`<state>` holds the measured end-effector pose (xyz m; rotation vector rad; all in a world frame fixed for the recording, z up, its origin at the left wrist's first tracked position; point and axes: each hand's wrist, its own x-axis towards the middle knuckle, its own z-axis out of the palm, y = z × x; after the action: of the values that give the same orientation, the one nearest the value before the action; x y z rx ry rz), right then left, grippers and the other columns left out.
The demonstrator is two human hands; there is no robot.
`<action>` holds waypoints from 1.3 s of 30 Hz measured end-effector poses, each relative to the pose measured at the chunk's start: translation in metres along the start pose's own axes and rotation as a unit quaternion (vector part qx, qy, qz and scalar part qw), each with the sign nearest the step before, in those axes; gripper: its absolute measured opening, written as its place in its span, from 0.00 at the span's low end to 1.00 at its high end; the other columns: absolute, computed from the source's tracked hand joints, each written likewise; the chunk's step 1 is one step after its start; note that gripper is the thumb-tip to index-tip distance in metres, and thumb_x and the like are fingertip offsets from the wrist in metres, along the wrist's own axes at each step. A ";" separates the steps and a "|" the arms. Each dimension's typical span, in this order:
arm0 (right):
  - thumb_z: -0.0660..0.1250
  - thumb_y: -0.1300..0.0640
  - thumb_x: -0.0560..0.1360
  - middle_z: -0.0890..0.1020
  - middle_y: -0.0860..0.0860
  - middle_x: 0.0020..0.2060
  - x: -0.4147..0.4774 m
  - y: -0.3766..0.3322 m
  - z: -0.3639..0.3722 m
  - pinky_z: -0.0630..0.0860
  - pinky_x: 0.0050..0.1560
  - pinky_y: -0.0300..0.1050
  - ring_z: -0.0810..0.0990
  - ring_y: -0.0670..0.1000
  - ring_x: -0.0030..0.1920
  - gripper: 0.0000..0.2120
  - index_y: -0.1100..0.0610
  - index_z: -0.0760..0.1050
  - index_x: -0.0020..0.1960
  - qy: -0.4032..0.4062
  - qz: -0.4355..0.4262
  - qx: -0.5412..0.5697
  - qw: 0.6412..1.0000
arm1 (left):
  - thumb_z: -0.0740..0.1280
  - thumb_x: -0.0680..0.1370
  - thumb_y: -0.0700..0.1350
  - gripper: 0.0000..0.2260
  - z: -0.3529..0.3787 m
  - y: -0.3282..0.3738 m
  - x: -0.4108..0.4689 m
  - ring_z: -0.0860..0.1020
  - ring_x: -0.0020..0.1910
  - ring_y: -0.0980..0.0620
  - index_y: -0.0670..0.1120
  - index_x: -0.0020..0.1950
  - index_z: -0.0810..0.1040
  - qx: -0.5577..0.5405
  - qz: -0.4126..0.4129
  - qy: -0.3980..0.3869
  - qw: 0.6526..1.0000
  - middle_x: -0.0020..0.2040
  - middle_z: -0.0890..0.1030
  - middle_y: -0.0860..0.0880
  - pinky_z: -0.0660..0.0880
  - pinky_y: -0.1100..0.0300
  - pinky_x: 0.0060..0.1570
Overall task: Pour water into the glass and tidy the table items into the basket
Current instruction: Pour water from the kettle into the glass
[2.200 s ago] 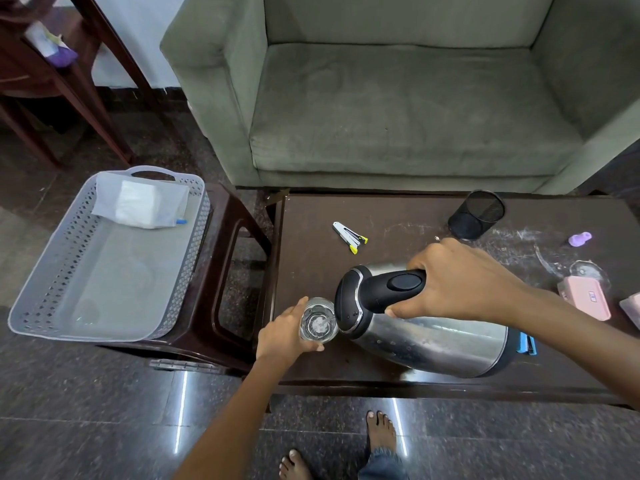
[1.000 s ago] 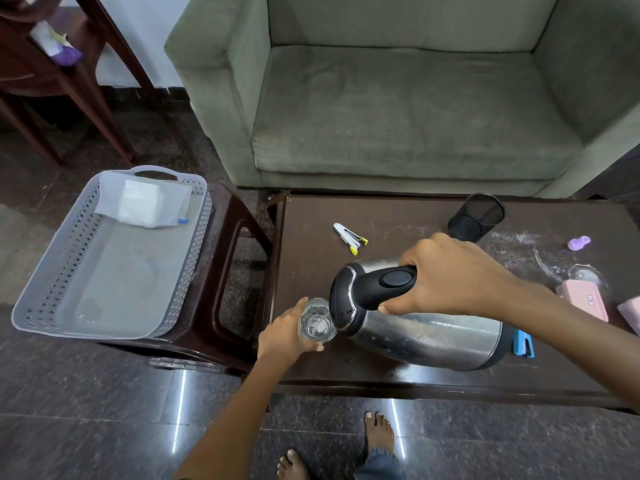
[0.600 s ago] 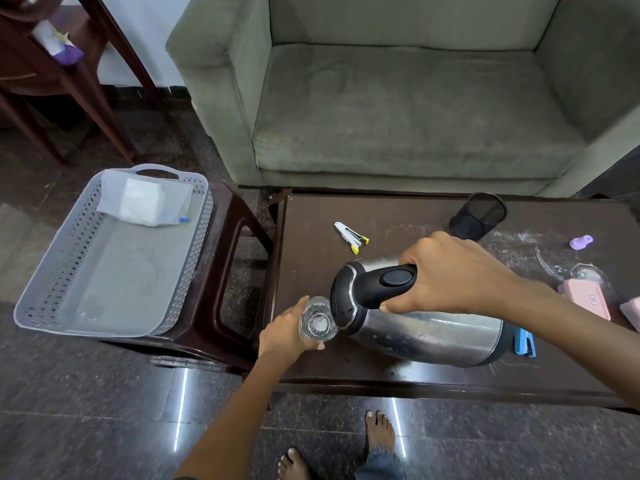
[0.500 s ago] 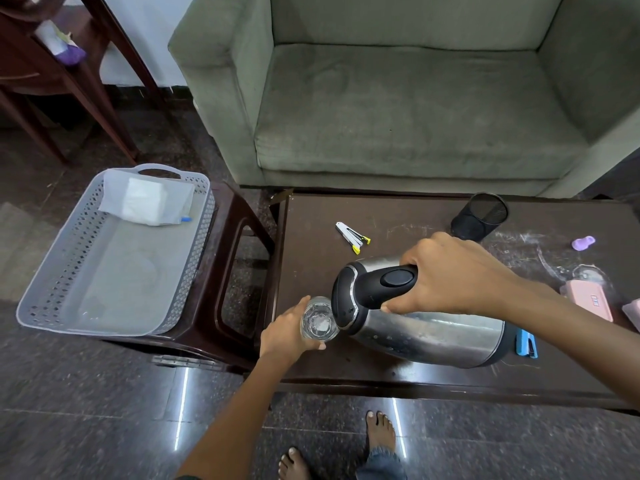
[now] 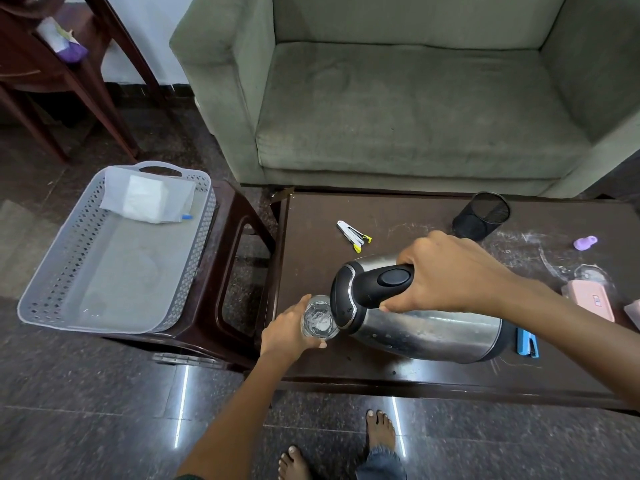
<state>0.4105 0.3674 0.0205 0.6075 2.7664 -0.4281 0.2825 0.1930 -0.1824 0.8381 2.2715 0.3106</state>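
Note:
My right hand [image 5: 450, 275] grips the black handle of a steel kettle [image 5: 426, 330], tipped almost flat with its spout over a clear glass [image 5: 318, 318]. My left hand [image 5: 285, 332] wraps around that glass near the front left corner of the dark table [image 5: 346, 209]; water shows inside it. A grey perforated basket [image 5: 114, 268] rests on a brown stool at the left, with a white pouch [image 5: 147, 197] at its far end. Loose on the table lie a white and yellow stapler [image 5: 353, 233], a black mesh cup [image 5: 481, 216], a purple piece [image 5: 585, 242], a pink case [image 5: 590, 299] and a blue stapler [image 5: 527, 346].
A green sofa [image 5: 415, 98] stands right behind the table. A brown wooden chair [image 5: 52, 64] is at the far left. The floor is dark polished tile, and my bare feet [image 5: 379, 431] are just in front of the table edge.
The kettle stays tipped over the glass and both hands hold their places; only the view has shifted slightly.

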 end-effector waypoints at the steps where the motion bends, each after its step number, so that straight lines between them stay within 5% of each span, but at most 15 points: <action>1: 0.70 0.37 0.61 0.70 0.49 0.27 0.000 0.000 0.000 0.63 0.29 0.43 0.73 0.56 0.33 0.23 0.54 0.65 0.28 0.000 -0.001 -0.001 1.000 | 0.76 0.64 0.55 0.45 0.000 0.000 0.000 0.72 0.66 0.50 0.56 0.75 0.55 -0.002 0.000 0.000 1.000 0.68 0.72 0.53 0.72 0.50 0.59; 39: 0.70 0.40 0.61 0.70 0.49 0.25 -0.001 0.000 0.013 0.61 0.27 0.42 0.68 0.51 0.28 0.22 0.54 0.64 0.26 -0.004 0.026 0.031 0.999 | 0.76 0.64 0.55 0.45 0.002 -0.003 0.002 0.73 0.65 0.49 0.57 0.75 0.56 -0.013 -0.001 0.005 1.000 0.68 0.73 0.53 0.73 0.49 0.59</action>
<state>0.4141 0.3629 0.0088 0.6899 2.7318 -0.5055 0.2817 0.1919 -0.1860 0.8230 2.2728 0.3436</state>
